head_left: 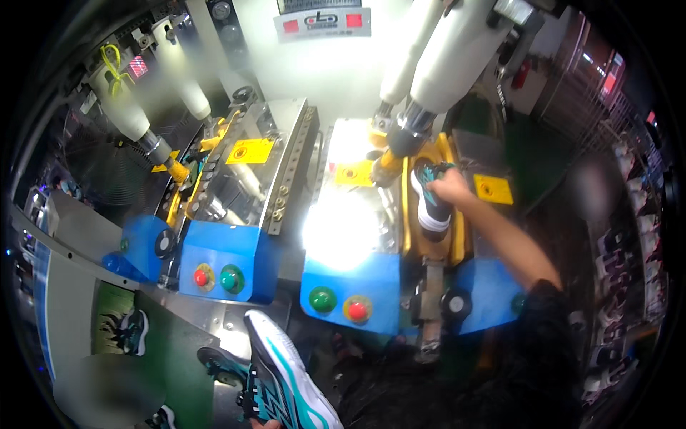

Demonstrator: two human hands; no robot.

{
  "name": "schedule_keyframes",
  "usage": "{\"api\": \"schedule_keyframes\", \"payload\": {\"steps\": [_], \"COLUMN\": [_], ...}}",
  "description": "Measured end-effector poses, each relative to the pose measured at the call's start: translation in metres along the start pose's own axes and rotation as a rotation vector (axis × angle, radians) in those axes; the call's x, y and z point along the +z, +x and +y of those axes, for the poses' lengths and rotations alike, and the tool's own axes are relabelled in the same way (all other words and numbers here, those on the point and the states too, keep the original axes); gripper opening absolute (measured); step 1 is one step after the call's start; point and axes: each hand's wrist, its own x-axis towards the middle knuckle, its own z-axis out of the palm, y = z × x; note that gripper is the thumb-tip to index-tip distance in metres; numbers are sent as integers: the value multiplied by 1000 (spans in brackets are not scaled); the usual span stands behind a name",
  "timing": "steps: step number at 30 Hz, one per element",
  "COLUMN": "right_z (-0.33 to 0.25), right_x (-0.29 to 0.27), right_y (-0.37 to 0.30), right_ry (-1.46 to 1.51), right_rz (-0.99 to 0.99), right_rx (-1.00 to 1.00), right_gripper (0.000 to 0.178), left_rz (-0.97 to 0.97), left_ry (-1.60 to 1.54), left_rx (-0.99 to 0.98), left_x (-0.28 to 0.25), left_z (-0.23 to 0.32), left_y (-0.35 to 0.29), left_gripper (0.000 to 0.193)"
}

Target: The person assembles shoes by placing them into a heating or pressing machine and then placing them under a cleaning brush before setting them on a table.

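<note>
My right hand (451, 187) is closed on a black, teal and white sneaker (433, 209), which sits between the yellow side pads (457, 239) of the right pressing station. The sneaker's white sole edge and heel face me. Low in the picture, a little of my left hand (266, 424) shows, gripping a second sneaker (289, 372) with a white sole and teal stripes, tilted on its side. Most of that hand is cut off by the lower edge. Right behind the held sneaker lies another dark shoe (225, 366), partly covered by it.
Blue control boxes with red (358, 309) and green buttons (322, 299) front the machine. A thick white press cylinder (457, 57) hangs beside my right hand. More sneakers (133, 331) lie on the green belt (182, 350) at left. Shoe racks (618, 286) stand at far right.
</note>
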Motion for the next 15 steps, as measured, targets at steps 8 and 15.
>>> {"api": "schedule_keyframes", "payload": {"steps": [8,15], "right_z": [15,-3], "right_x": [64,79], "right_y": [3,-7], "right_ry": [-99,-93], "right_rz": [323,304], "right_rx": [-245,-131], "right_gripper": [55,60], "left_rz": [153,184], "left_ry": [192,274], "left_rx": [-15,-57], "left_x": [-47,-54], "left_z": [-36,-38], "left_y": [21,39], "left_gripper": [57,49]}}
